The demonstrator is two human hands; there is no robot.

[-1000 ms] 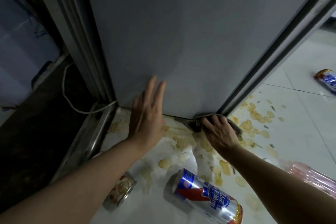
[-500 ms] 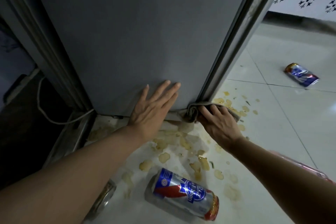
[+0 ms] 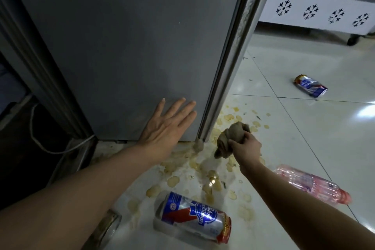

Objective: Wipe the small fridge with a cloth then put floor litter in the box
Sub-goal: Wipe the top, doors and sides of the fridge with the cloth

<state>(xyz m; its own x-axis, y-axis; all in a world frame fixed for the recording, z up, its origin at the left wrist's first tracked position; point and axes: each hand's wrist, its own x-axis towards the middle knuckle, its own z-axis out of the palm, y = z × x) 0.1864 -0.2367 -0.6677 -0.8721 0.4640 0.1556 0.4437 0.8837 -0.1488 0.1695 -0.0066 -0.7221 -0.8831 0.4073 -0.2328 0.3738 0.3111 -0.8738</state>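
Lifting off: R hand [image 3: 246, 145] now grips bunched cloth [image 3: 230, 138] clear of fridge [image 3: 125, 46] corner; L hand [image 3: 168, 124] still flat, fingers apart, on door. Wipe prob done; near can [image 3: 192, 217] w/ other litter next.

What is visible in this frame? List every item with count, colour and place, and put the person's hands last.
Small fridge: one, grey, upright at centre, filling the upper left.
Cloth: one, brown, bunched, held off the fridge's lower right corner.
Beer cans: two, blue, red and silver, both lying on the floor; one near, one dented and far right.
Plastic bottle: one, pinkish, lying at right.
Tin can: one, metallic, bottom edge, partly hidden by the left arm.
Spill: yellowish splotches on the white tiled floor by the fridge's base.
Cable: one, white, left of the fridge.
Cabinet: one, white with snowflake cutouts, upper right.
Left hand: flat on the fridge.
Right hand: grips the cloth.
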